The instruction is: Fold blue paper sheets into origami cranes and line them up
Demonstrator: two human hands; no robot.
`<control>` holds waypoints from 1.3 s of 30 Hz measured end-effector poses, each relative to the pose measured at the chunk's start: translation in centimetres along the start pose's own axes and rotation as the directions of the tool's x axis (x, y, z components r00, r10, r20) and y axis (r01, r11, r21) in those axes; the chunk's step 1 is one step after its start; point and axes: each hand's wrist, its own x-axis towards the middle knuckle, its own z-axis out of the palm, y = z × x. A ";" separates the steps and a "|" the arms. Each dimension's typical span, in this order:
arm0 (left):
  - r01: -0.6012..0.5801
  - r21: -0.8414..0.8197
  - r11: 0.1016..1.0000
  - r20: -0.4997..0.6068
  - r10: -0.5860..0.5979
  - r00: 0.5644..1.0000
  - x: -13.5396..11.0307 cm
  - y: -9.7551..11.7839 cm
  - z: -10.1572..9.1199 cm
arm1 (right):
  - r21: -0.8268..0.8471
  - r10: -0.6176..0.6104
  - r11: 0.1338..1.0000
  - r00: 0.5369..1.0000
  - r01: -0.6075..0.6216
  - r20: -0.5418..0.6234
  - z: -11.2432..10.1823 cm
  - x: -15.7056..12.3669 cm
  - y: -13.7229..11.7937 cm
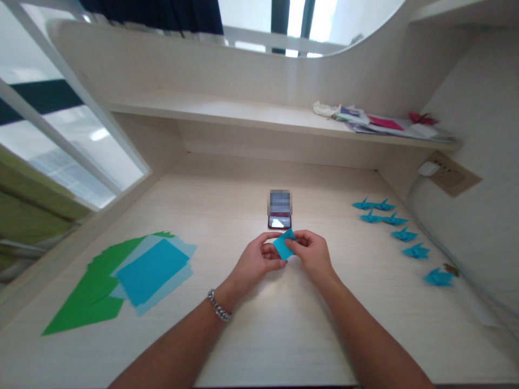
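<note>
A small folded square of blue paper [283, 246] is held up between my two hands, over the middle of the desk. My left hand [259, 256] grips its left side, with the thumb below and the fingers curled around behind. On the upper right edge, my right hand [311, 249] pinches the paper between thumb and forefinger. Just beyond my fingertips lies a phone [279, 221], its upper part blurred out. Several folded blue paper cranes [404, 234] stand in a line at the right.
Blue paper sheets [156, 270] overlap green sheets [87, 292] on the left. A shelf [243, 111] runs above the desk [227, 189], bearing papers [385, 123] at its right. From a wall socket [452, 175], a cable [430, 232] runs down past the cranes to a white power strip [474, 302].
</note>
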 end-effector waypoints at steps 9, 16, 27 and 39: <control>-0.060 0.008 0.998 -0.143 0.061 0.988 0.7 -0.5 -0.9 | 0.095 0.118 0.987 0.983 -0.132 0.141 -0.2 -0.4 -0.2; -0.061 -0.089 0.994 -0.126 0.050 0.991 0.7 -0.1 -0.8 | 0.115 0.176 0.974 0.969 -0.197 0.174 -0.9 -0.6 -0.9; -0.052 -0.058 0.997 -0.134 0.043 0.990 0.6 -0.3 -0.7 | 0.131 0.192 0.967 0.962 -0.220 0.194 -0.8 -0.5 -0.6; -0.011 -0.045 0.999 -0.117 0.006 0.993 0.7 -1.1 -0.4 | 0.041 0.010 0.999 1.000 -0.009 -0.026 0.2 -0.3 0.3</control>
